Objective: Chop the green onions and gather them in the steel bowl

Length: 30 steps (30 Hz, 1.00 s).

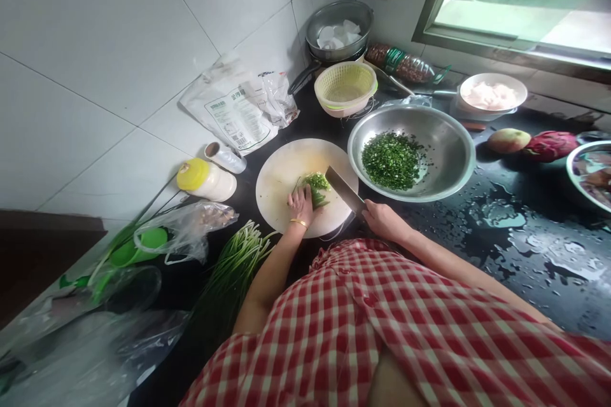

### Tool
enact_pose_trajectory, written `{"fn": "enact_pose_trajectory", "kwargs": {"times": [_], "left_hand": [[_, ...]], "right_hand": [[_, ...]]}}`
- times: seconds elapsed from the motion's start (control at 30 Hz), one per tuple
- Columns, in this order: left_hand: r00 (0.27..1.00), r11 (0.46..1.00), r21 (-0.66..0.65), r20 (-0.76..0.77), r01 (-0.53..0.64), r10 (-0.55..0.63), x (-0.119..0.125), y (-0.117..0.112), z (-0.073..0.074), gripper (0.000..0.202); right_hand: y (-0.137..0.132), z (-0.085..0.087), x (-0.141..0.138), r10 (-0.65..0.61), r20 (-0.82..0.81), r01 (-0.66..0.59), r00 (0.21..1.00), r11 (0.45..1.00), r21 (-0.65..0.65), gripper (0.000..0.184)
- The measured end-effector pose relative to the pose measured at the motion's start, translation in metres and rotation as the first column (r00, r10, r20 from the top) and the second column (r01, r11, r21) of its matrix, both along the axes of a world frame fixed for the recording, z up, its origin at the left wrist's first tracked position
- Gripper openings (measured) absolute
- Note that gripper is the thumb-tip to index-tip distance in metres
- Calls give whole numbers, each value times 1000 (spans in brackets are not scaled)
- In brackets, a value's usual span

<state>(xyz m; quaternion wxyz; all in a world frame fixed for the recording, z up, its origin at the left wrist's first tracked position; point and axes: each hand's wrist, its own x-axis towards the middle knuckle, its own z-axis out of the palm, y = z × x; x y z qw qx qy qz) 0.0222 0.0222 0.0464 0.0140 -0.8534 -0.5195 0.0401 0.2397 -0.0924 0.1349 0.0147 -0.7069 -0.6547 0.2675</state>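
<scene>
A round white cutting board (pixel 277 172) lies on the counter in front of me. My left hand (pixel 300 205), with a gold bangle at the wrist, presses its bent fingers onto a bunch of green chives (pixel 319 198) on the board. Finely cut pieces (pixel 317 180) are heaped at the bunch's far end. My right hand (pixel 379 217) grips the handle of a wide-bladed kitchen knife (pixel 344 189). The blade slants over the board's right side, its tip beside the cut pieces. To the right, a large steel bowl (pixel 443 168) contains chopped greens (pixel 395 160).
Long uncut chives (pixel 238 257) lie left of the board, near plastic bags (pixel 181 229) and a yellow-lidded jar (pixel 210 179). Behind stand a colander (pixel 344 89) and a pan (pixel 340 25). Rightward are a white bowl (pixel 494 95), fruit (pixel 548 146) and wet counter (pixel 506 229).
</scene>
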Motion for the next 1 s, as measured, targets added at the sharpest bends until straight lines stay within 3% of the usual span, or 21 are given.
{"fn": "enact_pose_trajectory", "kwargs": {"times": [0.13,0.27,0.5,0.77,1.0], "left_hand": [[994,994,31,29,-108,107,1,12,-5,67],[992,993,17,45,-118,118,2,21,-6,60],[982,983,20,58,-184,182,2,7,-11,47],[967,972,23,112,-232,229,4,-1,-6,53],[952,959,20,130,-282,277,11,-2,-1,62]], "right_hand": [[5,0,-4,43,15,-42,999,999,-13,22],[8,-3,-9,102,73,-99,992,994,-51,22],[28,-6,-29,209,157,-205,965,978,-41,24],[72,-10,-61,249,193,-255,949,967,2,28],[82,-25,-74,298,173,-306,939,952,16,34]]}}
